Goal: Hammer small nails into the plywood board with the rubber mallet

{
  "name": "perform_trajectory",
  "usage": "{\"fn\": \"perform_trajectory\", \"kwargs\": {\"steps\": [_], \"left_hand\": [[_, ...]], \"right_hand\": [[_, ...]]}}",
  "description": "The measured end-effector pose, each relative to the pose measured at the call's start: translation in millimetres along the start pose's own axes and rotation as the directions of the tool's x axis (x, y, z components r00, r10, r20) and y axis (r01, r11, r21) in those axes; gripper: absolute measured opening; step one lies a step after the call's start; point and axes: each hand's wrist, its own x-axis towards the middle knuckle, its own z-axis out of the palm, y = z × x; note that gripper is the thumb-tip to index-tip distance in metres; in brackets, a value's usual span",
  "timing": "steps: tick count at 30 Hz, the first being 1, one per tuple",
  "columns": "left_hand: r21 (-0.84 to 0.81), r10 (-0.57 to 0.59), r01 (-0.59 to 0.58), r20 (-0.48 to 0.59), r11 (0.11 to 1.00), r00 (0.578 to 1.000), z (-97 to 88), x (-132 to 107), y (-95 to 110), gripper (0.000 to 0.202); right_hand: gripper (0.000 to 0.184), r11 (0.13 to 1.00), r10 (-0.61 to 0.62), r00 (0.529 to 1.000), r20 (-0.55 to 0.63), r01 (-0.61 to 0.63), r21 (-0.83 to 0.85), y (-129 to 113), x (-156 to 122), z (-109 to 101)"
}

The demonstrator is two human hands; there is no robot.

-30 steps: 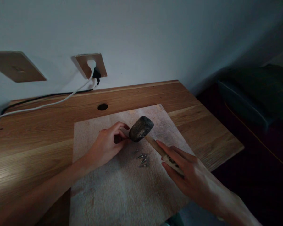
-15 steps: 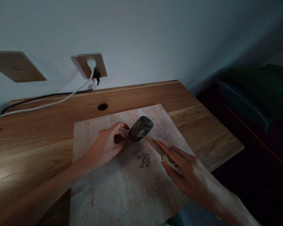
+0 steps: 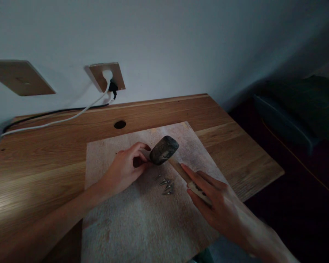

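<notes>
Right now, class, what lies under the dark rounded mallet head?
Pale worn board lies under the dark-headed mallet, atop the wooden desk. The left hand pinches beside it; whatever it holds is covered.

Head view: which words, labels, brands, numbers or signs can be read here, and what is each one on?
No text can be read.
Dark marks on the handle of the mallet, by the fingers of the right hand: too small and blurred to read.
Board, desk, socket plate: no lettering shows.
</notes>
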Motion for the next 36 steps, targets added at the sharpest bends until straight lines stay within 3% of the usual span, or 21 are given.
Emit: {"fn": "perform_trajectory", "kwargs": {"steps": [20,26,36], "left_hand": [[-0.019,-0.016,0.017,0.015,1.0,1.0,-1.5,-1,0,0.024],[-0.066,0.011,-0.012,-0.014,0.998,1.0,-3.4,1,-2,0.021],[0.06,0.119,-0.117,-0.025,0.991,0.993,2.0,-1,-8,0.027]], "right_hand": [[0.06,0.997,0.022,1.0,-0.014,-0.021,0.069,6,-2,1],[0.06,0.996,0.035,0.999,-0.035,-0.032,0.082,6,-1,3],[0.058,0.987,0.116,0.991,-0.062,-0.108,0.123,12,1,7]]}}
